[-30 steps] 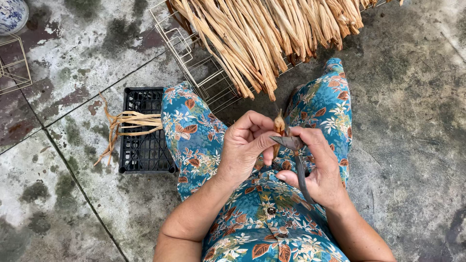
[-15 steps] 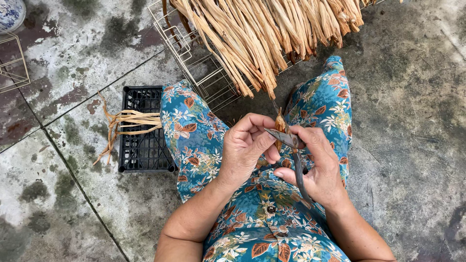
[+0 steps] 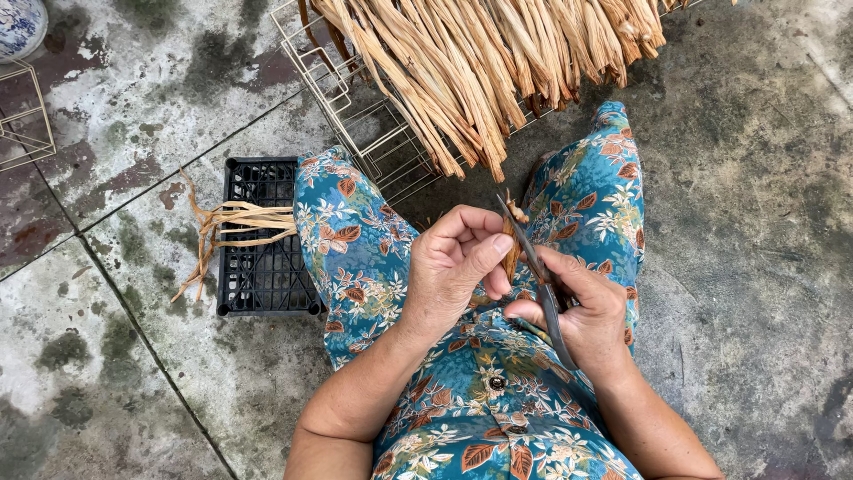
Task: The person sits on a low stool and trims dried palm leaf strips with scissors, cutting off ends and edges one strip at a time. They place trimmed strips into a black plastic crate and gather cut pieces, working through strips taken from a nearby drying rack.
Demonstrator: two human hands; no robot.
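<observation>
A black crate (image 3: 267, 267) sits on the concrete floor (image 3: 133, 373) at the left with loose dried strips (image 3: 235, 222) draped over it. Over the lap, the left hand (image 3: 453, 267) has its fingers closed, pinching a brown dried leaf piece (image 3: 511, 253). Just beside it, the right hand (image 3: 582, 311) grips dark scissors (image 3: 546, 289) whose tip touches the piece, below the pile of dried leaves (image 3: 480, 62) on a wire rack (image 3: 355, 124).

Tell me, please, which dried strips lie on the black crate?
The small loose bunch draped over the black crate; the large pile rests on the wire rack.
</observation>
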